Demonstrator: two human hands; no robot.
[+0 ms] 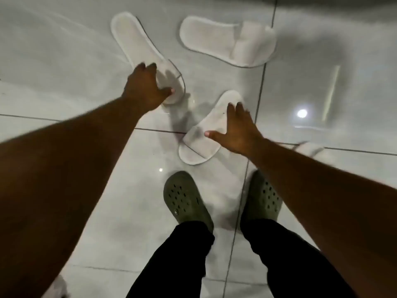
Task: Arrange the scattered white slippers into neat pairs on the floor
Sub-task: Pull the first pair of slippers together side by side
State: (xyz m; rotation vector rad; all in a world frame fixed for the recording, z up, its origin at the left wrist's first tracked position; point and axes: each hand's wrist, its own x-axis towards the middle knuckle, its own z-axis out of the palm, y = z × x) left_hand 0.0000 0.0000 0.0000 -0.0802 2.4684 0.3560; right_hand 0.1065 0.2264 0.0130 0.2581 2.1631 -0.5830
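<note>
Head view: left fingers [150, 70] clutching one white slipper [137, 46], right fingers [233, 110] spread over another [206, 136], green clogs [184, 196] below.

Bare forearms without sleeves, left hand [146, 86] and right hand [238, 131] ungloved, black trousers [285, 261], olive-green perforated clogs [184, 198] on both feet
</note>
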